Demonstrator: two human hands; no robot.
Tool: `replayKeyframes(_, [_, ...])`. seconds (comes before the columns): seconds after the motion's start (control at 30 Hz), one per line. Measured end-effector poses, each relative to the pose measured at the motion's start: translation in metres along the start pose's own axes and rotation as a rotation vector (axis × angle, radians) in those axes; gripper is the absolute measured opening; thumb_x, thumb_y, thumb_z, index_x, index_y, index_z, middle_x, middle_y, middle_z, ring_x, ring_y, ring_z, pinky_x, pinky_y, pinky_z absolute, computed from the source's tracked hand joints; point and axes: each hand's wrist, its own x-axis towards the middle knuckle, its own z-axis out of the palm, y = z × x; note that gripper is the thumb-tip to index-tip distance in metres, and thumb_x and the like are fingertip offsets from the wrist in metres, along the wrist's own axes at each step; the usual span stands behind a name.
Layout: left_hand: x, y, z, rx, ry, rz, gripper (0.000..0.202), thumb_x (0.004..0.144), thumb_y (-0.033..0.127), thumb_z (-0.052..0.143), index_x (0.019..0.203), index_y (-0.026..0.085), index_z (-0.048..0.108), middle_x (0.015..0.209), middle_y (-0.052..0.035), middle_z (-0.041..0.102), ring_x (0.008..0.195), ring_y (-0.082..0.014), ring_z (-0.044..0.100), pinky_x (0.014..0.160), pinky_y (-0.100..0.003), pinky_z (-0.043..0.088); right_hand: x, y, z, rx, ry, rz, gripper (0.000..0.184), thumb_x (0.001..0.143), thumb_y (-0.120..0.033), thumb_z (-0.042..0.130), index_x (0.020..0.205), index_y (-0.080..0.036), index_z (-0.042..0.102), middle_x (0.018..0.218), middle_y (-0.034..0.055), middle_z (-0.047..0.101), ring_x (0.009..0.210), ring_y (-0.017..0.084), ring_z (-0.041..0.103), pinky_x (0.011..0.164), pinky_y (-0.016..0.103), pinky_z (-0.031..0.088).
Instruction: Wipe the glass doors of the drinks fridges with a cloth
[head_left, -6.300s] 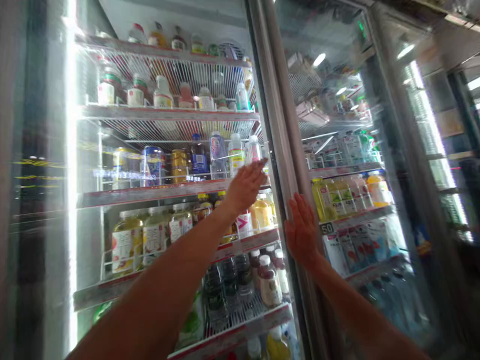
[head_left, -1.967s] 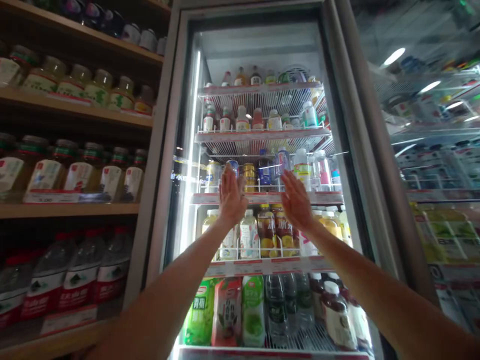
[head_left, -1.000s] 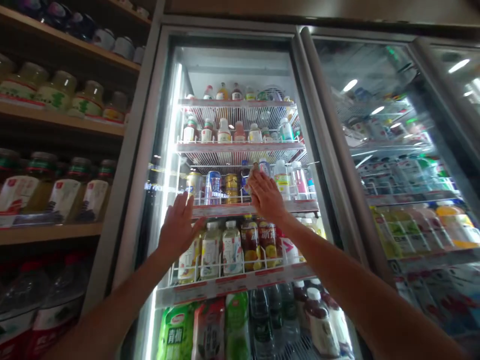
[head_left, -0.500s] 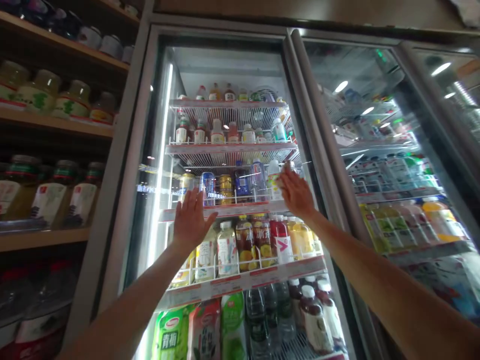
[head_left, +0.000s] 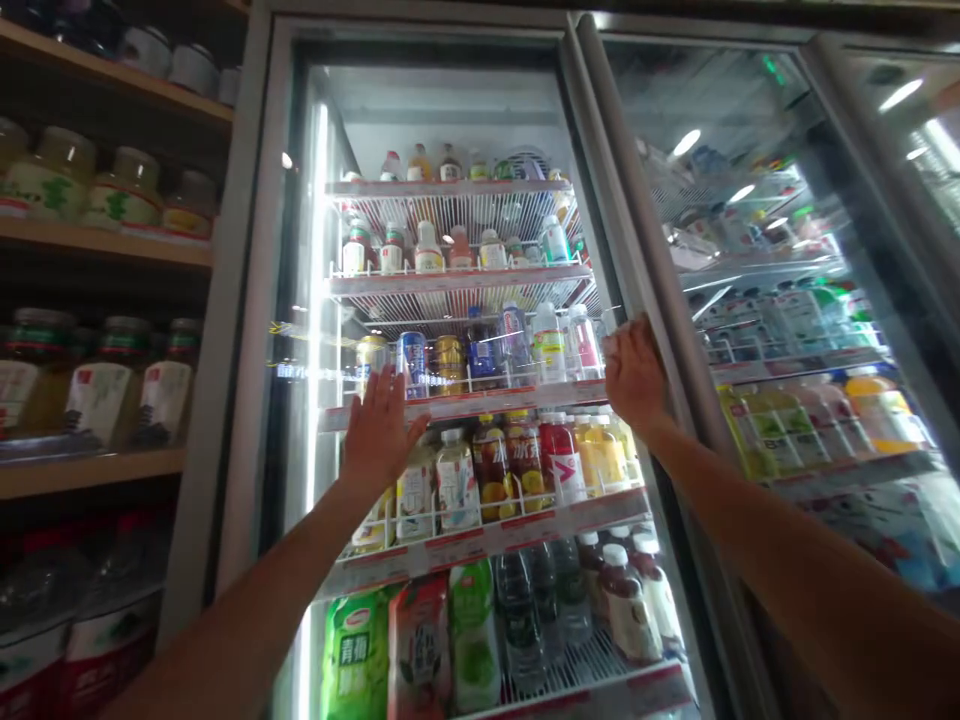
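The silver-framed glass cooler door (head_left: 247,300) fronts white wire shelves (head_left: 457,212) edged with red price strips (head_left: 480,403). A blue can (head_left: 411,356) and a gold can (head_left: 448,358) stand toward the middle shelf's left end; a green carton (head_left: 351,655) and a red-and-white carton (head_left: 416,650) sit at the lower shelf's left edge.

bottles (head_left: 457,478) on fridge shelves (head_left: 480,403)
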Motion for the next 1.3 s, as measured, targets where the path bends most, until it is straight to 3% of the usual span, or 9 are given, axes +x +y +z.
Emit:
replayKeyframes(0.1, [-0.001, 0.003, 0.002, -0.01, 0.006, -0.021, 0.069, 0.088, 0.052, 0.026, 0.141, 0.007, 0.025, 0.15, -0.0154, 0.019, 0.14, -0.0302, 0.012, 0.11, -0.052, 0.018, -0.007, -0.005, 0.0, -0.005, 0.011, 0.004, 0.051, 0.088, -0.025, 0.027, 0.132, -0.004, 0.041, 0.142, 0.0179, 0.035, 0.135, 0.028, 0.027, 0.109, 0.049, 0.026])
replayKeyframes(0.27, [-0.003, 0.006, 0.002, -0.044, 0.009, -0.025, 0.069, 0.088, 0.052, 0.026, 0.141, 0.008, 0.025, 0.15, -0.0163, 0.02, 0.139, -0.0312, 0.013, 0.11, -0.054, 0.018, -0.031, -0.05, 0.007, 0.05, -0.194, -0.395, 0.047, 0.089, -0.027, 0.031, 0.133, -0.017, 0.043, 0.144, 0.0065, 0.036, 0.137, 0.022, 0.024, 0.111, 0.041, 0.026])
replayKeyframes(0.5, [-0.006, 0.012, 0.001, -0.064, -0.005, -0.062, 0.069, 0.09, 0.051, 0.021, 0.141, 0.005, 0.025, 0.15, -0.0179, 0.018, 0.14, -0.0315, 0.011, 0.111, -0.054, 0.015, -0.027, -0.003, 0.0, -0.067, 0.028, 0.132, 0.05, 0.09, -0.026, 0.027, 0.135, -0.009, 0.038, 0.142, 0.0156, 0.037, 0.135, 0.029, 0.027, 0.107, 0.052, 0.029])
replayKeyframes(0.7, [-0.012, 0.016, 0.002, -0.091, 0.014, -0.068, 0.07, 0.09, 0.053, 0.018, 0.141, 0.006, 0.025, 0.15, -0.0177, 0.018, 0.139, -0.0321, 0.012, 0.11, -0.055, 0.016, -0.051, -0.038, 0.006, 0.016, -0.159, -0.288, 0.047, 0.09, -0.027, 0.03, 0.135, -0.017, 0.04, 0.146, 0.0061, 0.034, 0.138, 0.021, 0.02, 0.111, 0.044, 0.024])
replayKeyframes(0.87, [-0.02, 0.014, 0.01, -0.107, 0.038, -0.033, 0.07, 0.089, 0.054, 0.025, 0.143, 0.01, 0.02, 0.151, -0.0162, 0.016, 0.14, -0.0314, 0.009, 0.111, -0.055, 0.014, -0.047, -0.019, 0.001, -0.038, -0.04, 0.024, 0.049, 0.091, -0.028, 0.028, 0.136, -0.011, 0.038, 0.144, 0.0124, 0.034, 0.138, 0.026, 0.021, 0.109, 0.049, 0.026])
replayKeyframes(0.93, [-0.022, 0.013, 0.011, -0.105, 0.046, -0.031, 0.069, 0.089, 0.053, 0.026, 0.144, 0.011, 0.019, 0.151, -0.0163, 0.016, 0.14, -0.0312, 0.009, 0.111, -0.055, 0.013, -0.047, -0.022, 0.002, -0.025, -0.053, -0.009, 0.05, 0.091, -0.027, 0.026, 0.136, -0.009, 0.038, 0.145, 0.013, 0.034, 0.139, 0.025, 0.019, 0.11, 0.047, 0.024])
replayKeyframes(1.07, [-0.023, 0.014, 0.01, -0.095, 0.055, -0.033, 0.068, 0.089, 0.052, 0.028, 0.142, 0.009, 0.022, 0.151, -0.0169, 0.017, 0.14, -0.0306, 0.009, 0.111, -0.054, 0.014, -0.053, -0.026, 0.001, 0.036, -0.181, -0.267, 0.047, 0.091, -0.028, 0.028, 0.135, -0.016, 0.041, 0.145, 0.0073, 0.034, 0.139, 0.021, 0.018, 0.112, 0.044, 0.022])
replayKeyframes(1.23, [-0.024, 0.017, 0.011, -0.081, 0.051, -0.054, 0.066, 0.09, 0.049, 0.029, 0.141, 0.009, 0.025, 0.15, -0.0175, 0.019, 0.14, -0.0302, 0.011, 0.11, -0.054, 0.017, -0.055, -0.005, -0.003, -0.017, 0.002, 0.02, 0.05, 0.091, -0.03, 0.027, 0.135, -0.009, 0.04, 0.142, 0.0163, 0.037, 0.138, 0.027, 0.021, 0.107, 0.053, 0.027])
replayKeyframes(1.3, [-0.023, 0.018, 0.011, -0.081, 0.059, -0.059, 0.066, 0.09, 0.049, 0.028, 0.141, 0.008, 0.025, 0.15, -0.0175, 0.019, 0.14, -0.0302, 0.011, 0.11, -0.054, 0.016, -0.061, -0.013, -0.001, 0.005, 0.0, -0.05, 0.049, 0.09, -0.028, 0.028, 0.135, -0.009, 0.04, 0.143, 0.0155, 0.037, 0.138, 0.026, 0.02, 0.108, 0.051, 0.027])
